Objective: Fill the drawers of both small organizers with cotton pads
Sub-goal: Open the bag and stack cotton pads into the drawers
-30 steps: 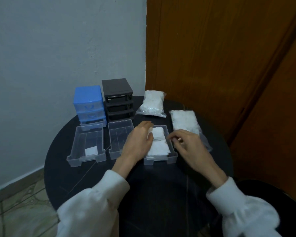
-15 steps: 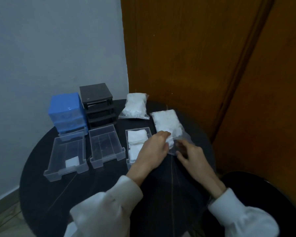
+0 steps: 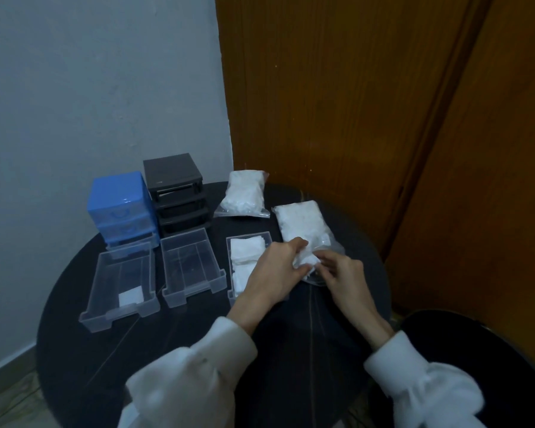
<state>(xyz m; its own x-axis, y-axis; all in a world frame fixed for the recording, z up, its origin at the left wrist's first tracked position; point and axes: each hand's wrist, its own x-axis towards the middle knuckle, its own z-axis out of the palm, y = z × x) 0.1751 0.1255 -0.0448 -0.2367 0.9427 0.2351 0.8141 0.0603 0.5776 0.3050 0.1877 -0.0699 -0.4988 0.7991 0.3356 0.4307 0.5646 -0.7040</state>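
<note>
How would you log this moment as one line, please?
hands: left and right pulling cotton pads | source: open bag

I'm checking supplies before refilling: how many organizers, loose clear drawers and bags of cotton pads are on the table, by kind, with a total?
Organizers: 2, the blue organizer and the black organizer.
Loose clear drawers: 3, the left drawer, the middle drawer and the right drawer.
Bags of cotton pads: 2, the far bag and the near bag.
Total: 7
</note>
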